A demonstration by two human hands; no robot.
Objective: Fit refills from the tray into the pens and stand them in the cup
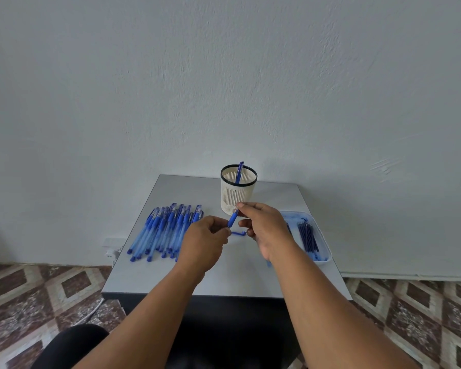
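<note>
A small grey worktop (240,272) with a smooth matte top and a dark edge stands against a pale, roughly plastered wall (224,75), over a floor (24,288) of brown and cream diamond-patterned tiles. At its far edge stands a cream plastic cup (238,191), round, slotted all over and rimmed in black, with one blue pen (239,173) leaning inside. To the left lies a fanned heap of translucent blue pens (165,230), and to the right a shallow, pale blue tray (322,251) with rounded corners holds a bundle of thin dark refills (308,237). Above the middle, both hands work on one tilted pen barrel (232,219): the left hand (204,243) pinches its lower end, and the right hand (266,227) pinches its upper end with thumb and forefinger. A blue cap (237,233) lies on the worktop just beneath them.
</note>
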